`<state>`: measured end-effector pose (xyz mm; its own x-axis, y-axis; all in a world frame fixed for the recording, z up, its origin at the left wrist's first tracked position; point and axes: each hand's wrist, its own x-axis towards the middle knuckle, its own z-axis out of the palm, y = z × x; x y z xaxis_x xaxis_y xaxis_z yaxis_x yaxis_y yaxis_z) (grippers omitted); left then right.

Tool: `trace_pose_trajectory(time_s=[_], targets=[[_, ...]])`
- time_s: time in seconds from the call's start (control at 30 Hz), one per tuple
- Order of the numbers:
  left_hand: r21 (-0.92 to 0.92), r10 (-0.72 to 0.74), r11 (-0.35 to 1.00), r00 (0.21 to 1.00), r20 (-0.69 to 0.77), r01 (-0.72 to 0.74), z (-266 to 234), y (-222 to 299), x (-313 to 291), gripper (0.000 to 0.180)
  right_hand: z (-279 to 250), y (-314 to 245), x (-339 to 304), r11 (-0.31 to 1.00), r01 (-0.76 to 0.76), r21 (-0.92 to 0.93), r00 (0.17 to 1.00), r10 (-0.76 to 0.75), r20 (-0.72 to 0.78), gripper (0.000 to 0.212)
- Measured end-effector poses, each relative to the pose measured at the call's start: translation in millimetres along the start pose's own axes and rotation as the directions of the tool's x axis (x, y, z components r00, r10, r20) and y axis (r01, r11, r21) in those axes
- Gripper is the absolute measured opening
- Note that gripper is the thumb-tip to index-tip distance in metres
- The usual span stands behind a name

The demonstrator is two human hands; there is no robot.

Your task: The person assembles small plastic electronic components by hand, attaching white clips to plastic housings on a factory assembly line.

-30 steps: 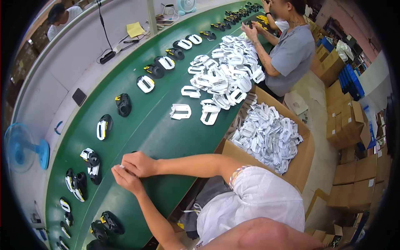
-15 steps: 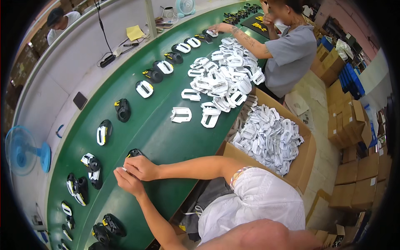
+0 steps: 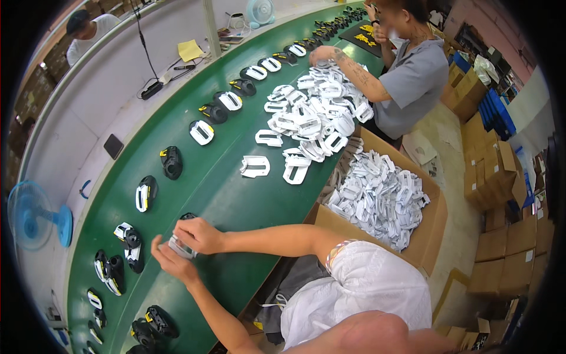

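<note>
Head view: a slotted white plastic frame (image 3: 184, 250) is being held up just above the green worktop (image 3: 236, 200), between both hands. Its near edge is gripped by the left hand (image 3: 175, 263), with one finger sticking out past it, and the far end is pinched in the bent fingers of the right hand (image 3: 203, 237). Exact fingertip contact is kinda covered up, so that can't be told. Right behind the right hand, a black shell (image 3: 188, 216) is partly hidden. Further up, one loose white frame (image 3: 264, 167) is left lying near a messy pile of white frames (image 3: 306, 118), and a cardboard box (image 3: 342, 221) beside the worktop is loaded with more of them. Along the far side, a curved row of black shells (image 3: 172, 164) is lined up, some topped with white frames, some showing yellow bits. A co-worker's hand (image 3: 322, 54) is held at the pile's upper end, near a black mat (image 3: 348, 36) where yellow parts (image 3: 365, 40) are heaped. A blue fan (image 3: 29, 215) is parked at far left.
</note>
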<state>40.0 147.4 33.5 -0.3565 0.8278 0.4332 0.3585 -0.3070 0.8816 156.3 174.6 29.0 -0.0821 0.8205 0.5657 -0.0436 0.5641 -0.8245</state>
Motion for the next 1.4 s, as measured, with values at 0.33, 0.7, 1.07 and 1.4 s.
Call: trace_pose_trajectory(time_s=[0.33, 0.7, 1.07, 1.4], targets=[[0.69, -0.148, 0.624, 0.812, 0.565, -0.367, -12.9, -3.3, -5.5, 0.069, -25.9, 40.8, 27.2, 0.957, -0.253, 0.139, 0.903, 0.285, -0.322, 0.022], [0.568, -0.027, 0.791, 0.915, 0.403, -0.226, 18.4, -15.9, -11.6, 0.08, -19.3, 47.3, 19.7, 0.654, -0.543, 0.527, 0.78, 0.626, 0.026, 0.015], [0.408, 0.037, 0.909, 0.992, 0.123, -0.084, 13.3, -19.0, -5.2, 0.07, -22.1, 46.6, 19.8, 0.518, -0.628, 0.581, 0.73, 0.651, 0.208, 0.015], [-0.357, -0.394, 0.844, 0.914, 0.096, 0.401, -10.8, -44.3, 9.5, 0.023, -27.2, 43.7, 34.8, 0.52, -0.51, 0.685, 0.791, 0.596, 0.137, 0.019]])
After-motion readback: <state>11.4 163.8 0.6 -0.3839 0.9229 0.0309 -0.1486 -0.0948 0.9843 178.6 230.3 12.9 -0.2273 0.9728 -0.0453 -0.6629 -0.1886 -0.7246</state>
